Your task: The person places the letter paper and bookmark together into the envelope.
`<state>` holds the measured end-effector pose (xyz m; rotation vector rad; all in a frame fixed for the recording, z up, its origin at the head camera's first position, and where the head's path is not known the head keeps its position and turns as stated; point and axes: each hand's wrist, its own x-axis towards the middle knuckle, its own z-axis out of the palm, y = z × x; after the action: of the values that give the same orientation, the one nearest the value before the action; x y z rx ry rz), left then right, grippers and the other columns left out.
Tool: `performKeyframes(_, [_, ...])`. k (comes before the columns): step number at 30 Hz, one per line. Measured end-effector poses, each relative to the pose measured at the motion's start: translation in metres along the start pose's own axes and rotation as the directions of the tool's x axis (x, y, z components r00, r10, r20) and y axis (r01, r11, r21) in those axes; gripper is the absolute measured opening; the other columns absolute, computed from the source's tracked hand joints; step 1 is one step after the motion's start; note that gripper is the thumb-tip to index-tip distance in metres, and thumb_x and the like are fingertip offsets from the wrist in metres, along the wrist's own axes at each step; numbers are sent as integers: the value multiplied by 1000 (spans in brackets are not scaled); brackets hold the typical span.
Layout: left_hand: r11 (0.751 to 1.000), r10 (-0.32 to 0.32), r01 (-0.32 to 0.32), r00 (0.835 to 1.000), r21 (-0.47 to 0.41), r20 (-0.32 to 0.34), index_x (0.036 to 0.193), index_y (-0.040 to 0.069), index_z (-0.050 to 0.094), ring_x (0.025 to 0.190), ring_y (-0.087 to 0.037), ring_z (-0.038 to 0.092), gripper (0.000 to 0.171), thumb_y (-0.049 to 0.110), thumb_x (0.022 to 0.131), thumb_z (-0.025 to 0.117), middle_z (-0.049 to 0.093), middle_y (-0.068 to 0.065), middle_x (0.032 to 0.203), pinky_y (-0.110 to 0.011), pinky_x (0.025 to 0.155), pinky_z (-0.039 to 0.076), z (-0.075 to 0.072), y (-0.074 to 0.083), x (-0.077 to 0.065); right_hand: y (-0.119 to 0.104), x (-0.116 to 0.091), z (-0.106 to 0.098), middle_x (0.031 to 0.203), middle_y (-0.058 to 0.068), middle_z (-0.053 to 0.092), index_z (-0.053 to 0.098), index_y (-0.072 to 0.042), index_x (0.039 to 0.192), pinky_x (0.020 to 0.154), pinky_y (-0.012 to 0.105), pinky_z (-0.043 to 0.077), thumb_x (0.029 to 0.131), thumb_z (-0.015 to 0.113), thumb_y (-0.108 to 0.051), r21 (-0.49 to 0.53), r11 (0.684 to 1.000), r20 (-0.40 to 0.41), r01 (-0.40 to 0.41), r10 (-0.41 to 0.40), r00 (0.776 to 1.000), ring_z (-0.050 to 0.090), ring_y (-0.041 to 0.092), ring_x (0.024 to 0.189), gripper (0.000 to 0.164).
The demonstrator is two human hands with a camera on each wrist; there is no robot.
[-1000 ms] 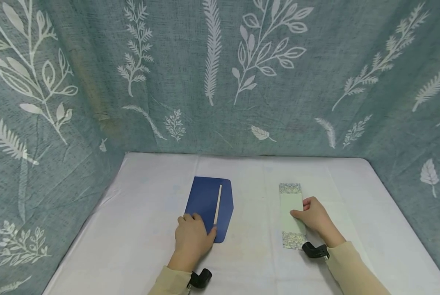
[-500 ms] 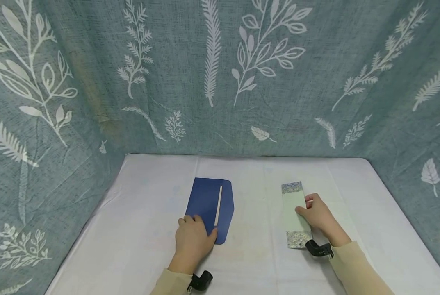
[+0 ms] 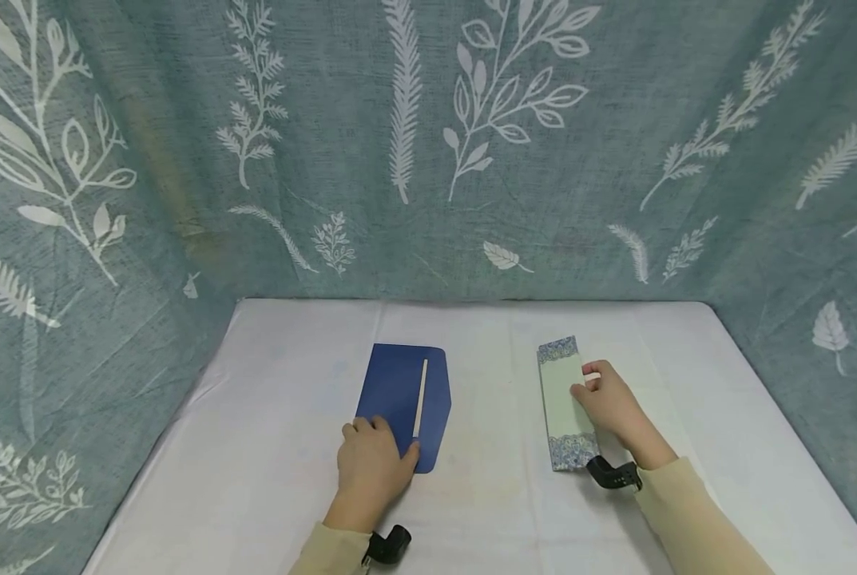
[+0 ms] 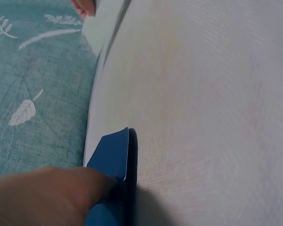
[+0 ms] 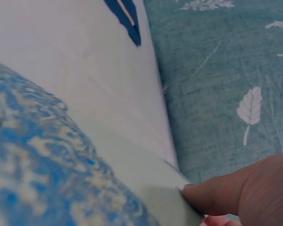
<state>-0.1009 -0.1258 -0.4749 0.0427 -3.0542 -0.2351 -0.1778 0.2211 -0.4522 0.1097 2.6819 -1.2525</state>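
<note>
On a white cloth-covered table [image 3: 486, 511], we see a left hand [image 3: 374, 469] gripping a dark-blue, angular paper envelope [image 3: 395, 383] nearer the left edge. Nearer the right edge, the right hand [image 3: 610, 402] pinches a pale-green, rectangular paper card [image 3: 561, 399], apparently raised.

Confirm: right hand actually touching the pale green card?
Touching. The right wrist view shows the right hand with its thumb tip on the pale green card; the head view shows the thumb over its edge.
</note>
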Motion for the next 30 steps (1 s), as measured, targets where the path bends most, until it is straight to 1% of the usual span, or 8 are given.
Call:
performKeyframes(3, [1000,-1,1,1000,-4,-16,120,-18,55,97,-48,52,82,53,82,67,53,-38,109,-47,64,53,0,-1,0,-4,1,0,110,22,53,36,4,134,68,35,46,98,53,-19,52,999,-18,11,-10,1000,54,28,88,47])
performKeyframes(5, [1000,2,-3,1000,-11,-25,119,-19,55,96,-48,52,81,53,82,67,53,-38,109,-47,63,52,0,-1,1,-8,1,1,113,23,53,35,3,136,68,35,46,98,52,-20,97,995,-25,21,-19,1000,55,28,86,48])
performKeyframes(8, [1000,3,-3,1000,-8,-18,120,-19,55,97,-48,52,82,53,83,66,53,-38,109,-47,63,53,0,0,1,-14,1,6,113,22,55,33,3,138,68,35,48,99,51,-19,169,985,-31,26,-21,999,56,25,82,48])
performKeyframes(10, [1000,2,-2,1000,-2,-11,120,-19,55,97,-48,53,82,53,83,66,53,-38,109,-46,63,53,0,1,0,-18,1,11,111,21,56,32,2,138,68,36,51,99,50,-17,228,973,-31,28,-21,999,56,24,80,48])
performKeyframes(15, [1000,14,-13,1000,10,-26,117,-21,55,96,-48,53,80,50,83,67,54,-39,106,-46,64,53,1,4,-1,-28,4,24,104,19,55,31,1,137,68,40,55,98,50,-12,338,940,-70,42,-19,997,60,24,73,45])
performKeyframes(18, [1000,21,-21,999,13,-34,115,-22,55,96,-49,53,80,50,83,67,54,-40,106,-46,64,53,0,4,-1,-35,6,32,105,20,54,31,1,137,68,40,55,98,51,-11,367,929,-90,51,-19,996,61,24,70,45])
performKeyframes(26, [1000,16,-16,1000,9,-14,114,-22,55,94,-47,53,80,50,82,68,55,-38,103,-47,63,52,-2,3,1,-49,10,53,113,22,50,30,-1,137,71,39,55,98,51,-12,419,907,-77,45,-13,997,60,28,84,46])
performKeyframes(30, [1000,16,-16,1000,10,-9,116,-21,55,96,-48,53,81,51,82,67,54,-38,106,-47,65,52,-2,3,0,-54,10,65,113,21,48,29,-1,136,72,41,55,98,51,-11,453,890,-72,48,-17,997,58,24,79,45])
